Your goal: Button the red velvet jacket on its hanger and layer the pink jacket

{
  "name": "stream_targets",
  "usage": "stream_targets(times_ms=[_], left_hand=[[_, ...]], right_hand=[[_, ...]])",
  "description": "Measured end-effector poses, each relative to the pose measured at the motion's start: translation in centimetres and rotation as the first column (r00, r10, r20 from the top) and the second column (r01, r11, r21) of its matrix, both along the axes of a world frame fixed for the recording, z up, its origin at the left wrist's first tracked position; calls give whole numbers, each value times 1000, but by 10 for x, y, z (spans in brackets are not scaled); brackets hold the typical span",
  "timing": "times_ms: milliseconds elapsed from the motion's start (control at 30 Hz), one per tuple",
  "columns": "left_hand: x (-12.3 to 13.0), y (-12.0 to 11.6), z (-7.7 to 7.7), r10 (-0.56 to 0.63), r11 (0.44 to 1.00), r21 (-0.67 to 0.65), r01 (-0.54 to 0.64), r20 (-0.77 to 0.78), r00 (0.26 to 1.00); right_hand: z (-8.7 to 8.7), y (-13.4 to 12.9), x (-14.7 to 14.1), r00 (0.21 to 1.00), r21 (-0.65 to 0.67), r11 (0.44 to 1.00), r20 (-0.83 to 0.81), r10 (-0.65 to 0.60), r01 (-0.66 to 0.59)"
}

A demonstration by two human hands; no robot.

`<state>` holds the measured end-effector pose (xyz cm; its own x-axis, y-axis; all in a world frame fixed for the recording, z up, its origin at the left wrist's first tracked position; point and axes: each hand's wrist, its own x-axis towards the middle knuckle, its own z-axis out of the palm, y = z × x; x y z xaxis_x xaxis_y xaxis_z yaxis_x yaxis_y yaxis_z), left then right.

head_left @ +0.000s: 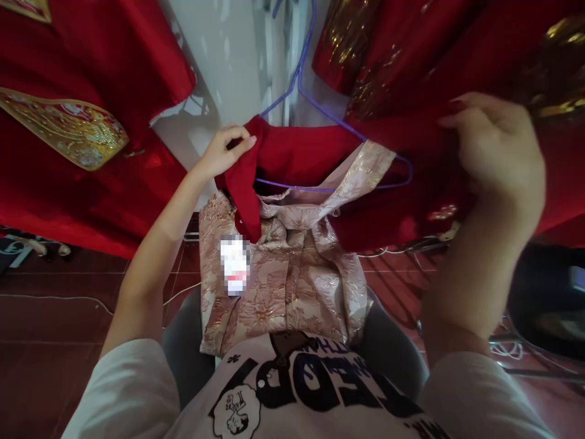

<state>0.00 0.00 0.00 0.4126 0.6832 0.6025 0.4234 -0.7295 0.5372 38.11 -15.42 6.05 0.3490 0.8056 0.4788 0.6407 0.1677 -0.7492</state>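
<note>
A pink brocade garment [292, 274] with a shiny floral pattern hangs in front of my lap from a purple hanger [299, 76]. One of its straps passes over the hanger's right arm. Red cloth [297, 149] lies across the hanger behind the garment's neckline. At the hanger's left end, my left hand [231, 149] pinches this red cloth, and a piece dangles below. My right hand [493, 137] is raised at the right, blurred, in front of dark red fabric; its fingers are bent, and whether they hold cloth is unclear.
Red garments with gold embroidery [86, 131] hang at the left, and more with gold sequins [351, 42] at the upper right. A pixelated white patch [234, 265] covers part of the brocade. Cables run over the red tiled floor [59, 317]. A black round object [553, 299] stands at the right.
</note>
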Motion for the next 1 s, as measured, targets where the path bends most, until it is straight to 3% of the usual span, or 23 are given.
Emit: stream_targets(times_ms=[100, 200, 267, 400, 567, 667, 800, 900, 1000], left_hand=[[2, -8, -4, 54, 997, 51, -54, 15, 998], [7, -18, -8, 116, 991, 60, -119, 51, 992], [10, -24, -10, 150, 986, 57, -154, 76, 986], [16, -31, -15, 204, 977, 49, -210, 94, 974], [18, -35, -16, 224, 973, 40, -228, 96, 970], [17, -40, -15, 248, 966, 56, -254, 89, 965], [23, -59, -13, 299, 933, 159, -322, 152, 942], [41, -77, -8, 251, 955, 120, -271, 155, 955], [66, -91, -1, 165, 977, 109, -181, 137, 977]], right_hand=[[4, -24, -30, 969, 78, 994, 229, -91, 75], [-19, -29, -56, 946, 30, 996, 310, -94, 89], [-44, -18, -73, 968, -14, 1000, 252, 11, -8], [-83, 25, -116, 962, 132, 954, 95, 258, -269], [-94, 54, -159, 893, 158, 879, 63, 445, -449], [-91, 49, -155, 888, 127, 881, 9, 459, -456], [-88, 38, -127, 915, 118, 909, -5, 403, -399], [-87, 39, -116, 909, 100, 903, 38, 415, -417], [-90, 44, -124, 867, 58, 865, 51, 495, -498]])
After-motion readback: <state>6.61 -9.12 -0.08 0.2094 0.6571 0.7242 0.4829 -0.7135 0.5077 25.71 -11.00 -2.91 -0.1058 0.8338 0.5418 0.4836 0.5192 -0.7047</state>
